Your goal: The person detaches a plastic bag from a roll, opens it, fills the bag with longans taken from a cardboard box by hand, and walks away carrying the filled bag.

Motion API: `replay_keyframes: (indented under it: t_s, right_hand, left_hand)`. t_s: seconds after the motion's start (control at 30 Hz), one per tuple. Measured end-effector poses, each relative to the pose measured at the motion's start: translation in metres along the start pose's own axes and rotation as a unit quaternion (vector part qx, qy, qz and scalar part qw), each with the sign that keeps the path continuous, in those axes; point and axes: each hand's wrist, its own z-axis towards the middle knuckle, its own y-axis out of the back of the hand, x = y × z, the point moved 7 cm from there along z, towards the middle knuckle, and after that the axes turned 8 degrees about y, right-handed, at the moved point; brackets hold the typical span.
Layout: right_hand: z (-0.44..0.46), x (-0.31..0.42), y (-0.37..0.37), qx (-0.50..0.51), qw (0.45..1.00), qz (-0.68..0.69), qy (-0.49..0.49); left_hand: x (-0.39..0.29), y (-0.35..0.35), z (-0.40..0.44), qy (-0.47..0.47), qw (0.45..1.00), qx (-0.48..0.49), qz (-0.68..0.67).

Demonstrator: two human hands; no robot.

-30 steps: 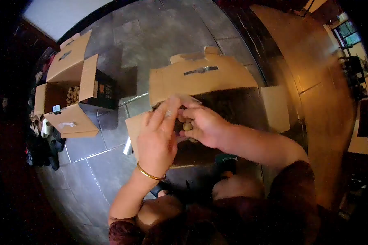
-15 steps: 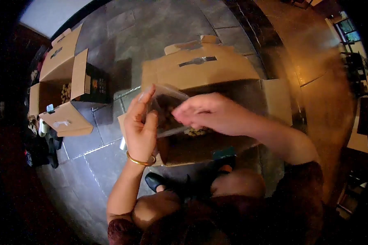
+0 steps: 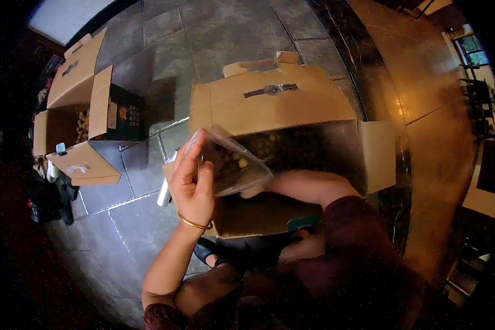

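Note:
My left hand (image 3: 192, 181) holds the edge of a clear plastic bag (image 3: 236, 168) over an open cardboard box (image 3: 275, 107). Through the plastic several small round brown pieces (image 3: 242, 163) show. My right hand (image 3: 253, 191) reaches down into the box behind the bag, and its fingers are mostly hidden there. More small brown pieces (image 3: 291, 144) lie in the shadowed inside of the box.
Another open cardboard box (image 3: 96, 159) with brown pieces (image 3: 82, 125) stands on the tiled floor (image 3: 137, 220) at the left. Beside the near box lies a silvery cylinder (image 3: 163, 193). Shoes (image 3: 66, 203) are at the far left.
My right hand has moved from above the bag's mouth down into the box behind it. My left hand still has the bag, which now hangs more spread out.

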Motion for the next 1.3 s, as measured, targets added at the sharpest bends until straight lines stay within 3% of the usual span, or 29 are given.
replay_keyframes:
  t_s: [0.1,0.13,0.2,0.27,0.3,0.33,0.73,0.9,0.97,1.07,1.17,1.3]
  right_hand:
    - [0.007,-0.027,0.018,0.038,0.976,0.204,0.067]
    - [0.009,-0.045,0.029,-0.019,0.948,0.316,-0.027]
    - [0.01,-0.071,0.042,-0.065,0.916,0.379,-0.111]
    - [0.014,-0.097,0.063,-0.047,0.951,0.291,-0.095]
    - [0.009,-0.089,0.063,-0.022,0.991,0.126,-0.047]
    - [0.006,-0.083,0.06,-0.014,0.996,0.087,-0.022]
    - [0.009,-0.056,0.049,0.019,0.997,0.075,-0.019]
    - [0.015,-0.059,0.062,0.061,0.996,-0.04,-0.048]
    - [0.006,-0.076,0.079,0.102,0.975,-0.168,-0.101]
    - [-0.027,-0.128,0.124,0.216,0.869,-0.368,-0.25]
    - [-0.053,-0.16,0.157,0.278,0.801,-0.406,-0.341]
    - [-0.067,-0.181,0.18,0.308,0.765,-0.41,-0.39]
  left_hand:
    - [-0.004,-0.002,0.002,-0.003,0.999,0.0,0.033]
    - [-0.003,-0.002,0.003,0.0,0.999,0.0,0.032]
    - [0.003,-0.002,0.002,0.007,1.0,0.002,0.029]
    - [0.003,-0.003,0.002,-0.005,1.0,-0.003,0.029]
    - [0.003,-0.004,0.002,-0.011,1.0,-0.006,0.028]
    - [0.003,-0.004,0.002,-0.01,0.999,0.0,0.037]
    - [-0.002,-0.006,-0.001,-0.006,0.997,0.025,0.076]
    - [0.001,-0.007,-0.001,0.002,0.998,0.027,0.053]
    - [0.0,-0.006,-0.001,-0.006,0.997,0.026,0.072]
    - [0.002,-0.006,-0.001,-0.019,0.997,0.027,0.07]
    - [0.003,-0.008,-0.001,-0.03,0.998,0.03,0.052]
    - [-0.001,-0.008,-0.001,-0.02,0.997,0.027,0.063]
